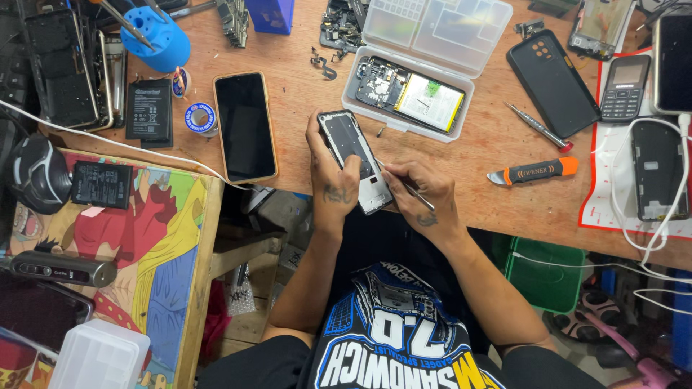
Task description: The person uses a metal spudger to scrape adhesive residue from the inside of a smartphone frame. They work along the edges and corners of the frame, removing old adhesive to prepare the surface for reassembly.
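From the head camera, the left hand (333,180) was clamped around an opened phone (355,160), thumb across its lower half and fingers along its left edge, holding it tilted at the near edge of the wooden tabletop (461,173). The right hand (418,191) was closed around a thin tool (405,183), pinched like a pen, its tip touching the phone's right edge; the two hands sat close together with the phone between them. Just beyond them lay a clear plastic box (425,57) with its lid swung back, and inside it a second opened phone (411,92) showing its circuit board and a pale battery. A small screw or part (380,131) lay between that box and the held phone. To the left, flat on the tabletop, lay a phone with a dark screen (245,126), beside it a small roll of wire (200,117) and a black battery (148,109); farther back stood a blue tool holder (155,37). To the right lay a slim screwdriver (537,127), an orange-handled pry tool (533,171), a black phone case (551,83) and a keypad phone (624,86) on a red-bordered mat (602,209), where another black phone back (656,169) lay under a white cable (659,230). On the lower left, a side board with a colourful cartoon print (144,238) carried another battery (101,184) and a white plastic box (101,356).
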